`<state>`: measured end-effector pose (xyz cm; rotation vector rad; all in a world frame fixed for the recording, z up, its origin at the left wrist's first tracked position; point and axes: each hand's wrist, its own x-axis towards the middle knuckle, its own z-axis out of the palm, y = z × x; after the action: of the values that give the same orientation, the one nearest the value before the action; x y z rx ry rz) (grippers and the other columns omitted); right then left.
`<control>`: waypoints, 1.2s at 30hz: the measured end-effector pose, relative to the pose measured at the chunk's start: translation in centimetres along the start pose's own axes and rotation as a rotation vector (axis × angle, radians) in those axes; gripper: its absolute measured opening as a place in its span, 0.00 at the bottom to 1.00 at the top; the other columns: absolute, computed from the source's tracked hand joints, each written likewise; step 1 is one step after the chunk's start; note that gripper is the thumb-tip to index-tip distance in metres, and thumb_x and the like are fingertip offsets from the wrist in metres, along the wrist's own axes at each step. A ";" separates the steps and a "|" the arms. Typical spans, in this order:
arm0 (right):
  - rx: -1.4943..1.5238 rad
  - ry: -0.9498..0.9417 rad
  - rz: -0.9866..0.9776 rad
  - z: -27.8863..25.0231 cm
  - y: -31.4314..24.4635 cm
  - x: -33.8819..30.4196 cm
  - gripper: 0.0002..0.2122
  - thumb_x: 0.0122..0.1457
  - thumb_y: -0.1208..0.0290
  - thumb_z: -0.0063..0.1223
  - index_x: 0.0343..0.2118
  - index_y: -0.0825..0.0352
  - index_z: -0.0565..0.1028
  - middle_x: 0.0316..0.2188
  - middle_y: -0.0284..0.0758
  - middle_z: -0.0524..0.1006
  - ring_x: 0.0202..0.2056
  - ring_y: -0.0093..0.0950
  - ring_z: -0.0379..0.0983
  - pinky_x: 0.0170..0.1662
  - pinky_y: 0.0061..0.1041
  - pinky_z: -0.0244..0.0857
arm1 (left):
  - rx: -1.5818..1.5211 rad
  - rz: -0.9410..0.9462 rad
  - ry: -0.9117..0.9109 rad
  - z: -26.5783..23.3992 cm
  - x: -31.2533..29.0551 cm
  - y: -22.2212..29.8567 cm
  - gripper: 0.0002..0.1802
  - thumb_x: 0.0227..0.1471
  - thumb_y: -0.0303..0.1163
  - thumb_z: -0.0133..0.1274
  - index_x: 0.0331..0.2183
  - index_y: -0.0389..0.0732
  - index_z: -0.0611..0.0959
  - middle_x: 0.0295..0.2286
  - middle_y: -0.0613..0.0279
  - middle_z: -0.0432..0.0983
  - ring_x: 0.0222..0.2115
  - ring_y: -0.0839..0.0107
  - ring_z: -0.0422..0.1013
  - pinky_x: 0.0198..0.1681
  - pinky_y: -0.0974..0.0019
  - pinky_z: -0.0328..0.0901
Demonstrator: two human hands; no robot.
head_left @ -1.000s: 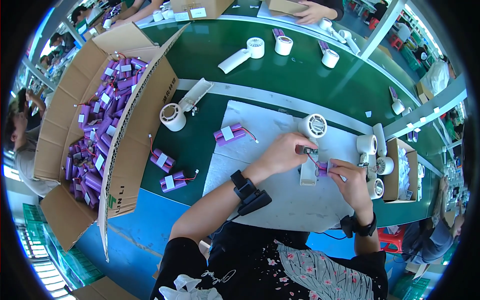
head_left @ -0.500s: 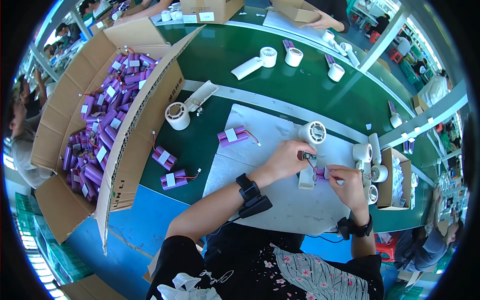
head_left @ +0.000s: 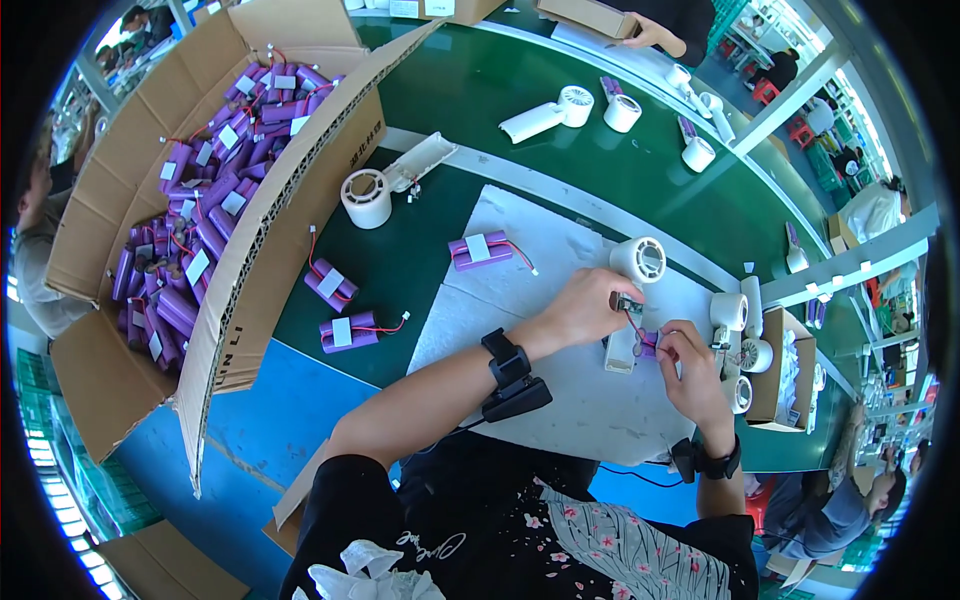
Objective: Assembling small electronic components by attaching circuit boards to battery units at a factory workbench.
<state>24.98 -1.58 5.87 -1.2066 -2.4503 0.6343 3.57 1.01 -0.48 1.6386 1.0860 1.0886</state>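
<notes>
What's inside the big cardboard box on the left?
A heap of purple battery packs with white labels and red wires. The box bottom and whatever lies under the top layer are covered, so can't be seen.

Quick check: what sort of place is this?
Probably a factory assembly line: a cardboard box of purple batteries, what look like partly built white fans on a green bench, and another person's hand across it.

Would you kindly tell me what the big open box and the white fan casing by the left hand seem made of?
Big open box: corrugated cardboard, matt brown, with fluting along its cut edge. White fan casing: probably moulded plastic, its slotted face smooth and softly shiny.
</notes>
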 end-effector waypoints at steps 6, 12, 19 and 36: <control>-0.156 -0.061 -0.223 -0.1 2.2 1.3 0.06 0.54 0.83 0.46 0.35 0.72 0.65 0.33 0.41 0.67 0.23 0.34 0.66 0.30 0.31 0.63 | 0.008 0.096 0.074 -0.5 -0.1 -0.6 0.16 0.37 0.22 0.54 0.34 0.41 0.85 0.29 0.56 0.79 0.27 0.65 0.75 0.34 0.65 0.70; -0.041 -0.006 0.104 -6.9 7.9 4.5 0.08 0.58 0.74 0.46 0.40 0.70 0.67 0.31 0.36 0.69 0.23 0.28 0.65 0.27 0.26 0.61 | 0.016 0.099 0.164 -1.7 0.3 -1.2 0.16 0.36 0.22 0.54 0.33 0.40 0.85 0.29 0.53 0.79 0.28 0.61 0.75 0.35 0.62 0.70; -0.215 -0.215 -0.023 -4.3 2.8 6.0 0.22 0.51 0.69 0.59 0.50 0.67 0.69 0.45 0.35 0.73 0.38 0.28 0.71 0.39 0.25 0.64 | 0.021 0.103 0.169 -1.6 -0.2 -1.7 0.16 0.36 0.22 0.55 0.33 0.40 0.85 0.29 0.52 0.79 0.28 0.60 0.75 0.36 0.62 0.70; 1.259 -0.427 0.330 -0.8 1.6 2.7 0.38 0.49 0.80 0.58 0.63 0.66 0.53 0.47 0.42 0.69 0.40 0.32 0.75 0.40 0.27 0.72 | 0.146 0.129 0.052 -2.7 0.4 -0.7 0.18 0.39 0.26 0.60 0.38 0.43 0.85 0.33 0.53 0.80 0.29 0.62 0.77 0.35 0.66 0.71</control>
<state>24.87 1.67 5.95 -0.9024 -1.4356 2.2201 0.97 2.03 -0.39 1.8262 1.1282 1.1634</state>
